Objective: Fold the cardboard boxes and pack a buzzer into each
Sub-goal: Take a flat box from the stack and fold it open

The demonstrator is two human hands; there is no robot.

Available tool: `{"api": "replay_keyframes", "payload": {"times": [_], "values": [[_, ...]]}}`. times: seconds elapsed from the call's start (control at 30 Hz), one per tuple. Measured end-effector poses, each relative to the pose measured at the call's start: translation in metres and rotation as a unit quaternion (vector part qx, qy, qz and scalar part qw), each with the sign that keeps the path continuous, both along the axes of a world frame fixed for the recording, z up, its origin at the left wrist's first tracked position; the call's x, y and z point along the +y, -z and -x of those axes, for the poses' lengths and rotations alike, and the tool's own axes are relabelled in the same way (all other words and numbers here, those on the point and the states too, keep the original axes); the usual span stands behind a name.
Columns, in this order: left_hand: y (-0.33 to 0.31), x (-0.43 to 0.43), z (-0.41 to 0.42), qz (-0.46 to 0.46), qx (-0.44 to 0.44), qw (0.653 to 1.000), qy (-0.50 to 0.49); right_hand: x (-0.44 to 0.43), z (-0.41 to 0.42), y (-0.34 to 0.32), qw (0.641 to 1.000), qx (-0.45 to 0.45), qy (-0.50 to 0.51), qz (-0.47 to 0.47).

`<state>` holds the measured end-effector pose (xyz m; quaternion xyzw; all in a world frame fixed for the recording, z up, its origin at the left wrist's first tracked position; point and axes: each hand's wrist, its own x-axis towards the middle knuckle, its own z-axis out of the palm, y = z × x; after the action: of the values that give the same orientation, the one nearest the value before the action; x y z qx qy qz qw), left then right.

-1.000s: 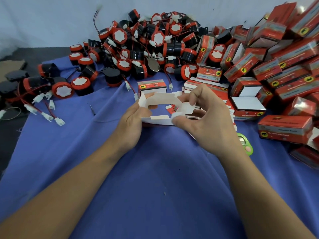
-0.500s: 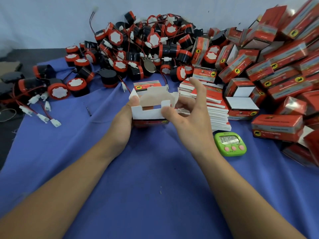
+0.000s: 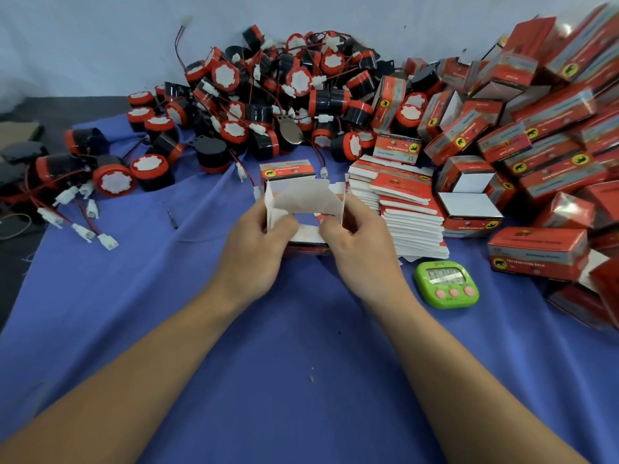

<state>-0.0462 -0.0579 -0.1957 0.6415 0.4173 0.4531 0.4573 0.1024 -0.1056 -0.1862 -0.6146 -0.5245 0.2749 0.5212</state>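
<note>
One box (image 3: 303, 199), right hand (image 3: 363, 251) now curled, left hand (image 3: 258, 254) alongside

I see flat, bright, diffuse light, apparently from overhead; no hard shadows, only faint soft ones on the blue cloth (image 3: 301, 346) below-left of the green timer (image 3: 447, 284). Timer digits look pale and soft. Glare streaks on the wrapped boxes (image 3: 549, 162) above-right of the timer, and they smear toward the frame edge. Half-folded box (image 3: 303, 202) up-left of the timer is sharp. Fisheye bend at the corners.
</note>
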Motion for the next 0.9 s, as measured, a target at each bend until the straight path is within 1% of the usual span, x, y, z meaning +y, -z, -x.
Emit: {"api": "replay_keyframes", "payload": {"times": [0.07, 0.1, 0.13, 0.2, 0.23, 0.3, 0.37, 0.4, 0.5, 0.57, 0.63, 0.77, 0.83, 0.9], "values": [[0.001, -0.002, 0.001, -0.046, 0.04, 0.998, -0.007, -0.001, 0.0, -0.001, 1.0, -0.009, -0.011, 0.009], [0.0, -0.002, 0.002, -0.054, 0.045, 0.997, -0.006, -0.003, -0.001, -0.002, 0.999, 0.016, -0.04, 0.013], [0.001, -0.001, 0.003, -0.054, 0.046, 0.997, -0.007, -0.004, -0.002, -0.004, 0.994, 0.059, -0.087, 0.02], [0.001, 0.0, 0.005, -0.036, 0.039, 0.998, -0.021, -0.004, -0.009, -0.005, 0.97, 0.162, -0.181, 0.027], [0.0, 0.001, 0.005, -0.023, 0.026, 0.999, -0.027, -0.005, -0.013, -0.006, 0.956, 0.207, -0.207, 0.03], [-0.002, 0.0, 0.004, -0.013, 0.009, 0.999, -0.028, -0.004, -0.02, -0.009, 0.944, 0.251, -0.211, 0.046], [-0.003, -0.001, 0.003, -0.011, 0.013, 1.0, -0.022, -0.003, -0.023, -0.008, 0.949, 0.246, -0.189, 0.054], [-0.003, -0.001, 0.003, -0.008, 0.015, 1.0, -0.019, -0.002, -0.021, -0.007, 0.957, 0.227, -0.174, 0.048], [-0.003, -0.002, 0.006, -0.03, 0.032, 0.999, -0.005, -0.002, -0.013, -0.006, 0.983, 0.111, -0.147, 0.028], [-0.005, -0.005, 0.007, -0.053, 0.042, 0.998, 0.021, 0.001, -0.011, -0.004, 0.991, 0.06, -0.12, 0.026], [-0.007, -0.009, 0.006, -0.051, 0.024, 0.997, 0.055, 0.002, -0.011, -0.004, 0.993, 0.062, -0.103, 0.011], [-0.007, -0.006, 0.007, 0.012, -0.098, 0.988, 0.123, 0.001, -0.012, -0.005, 0.99, 0.105, -0.098, 0.004], [-0.008, -0.005, 0.008, 0.013, -0.119, 0.981, 0.153, 0.001, -0.012, -0.004, 0.988, 0.115, -0.105, 0.006], [-0.008, -0.003, 0.009, 0.018, -0.142, 0.977, 0.159, 0.001, -0.012, -0.004, 0.988, 0.116, -0.104, 0.006]]}}
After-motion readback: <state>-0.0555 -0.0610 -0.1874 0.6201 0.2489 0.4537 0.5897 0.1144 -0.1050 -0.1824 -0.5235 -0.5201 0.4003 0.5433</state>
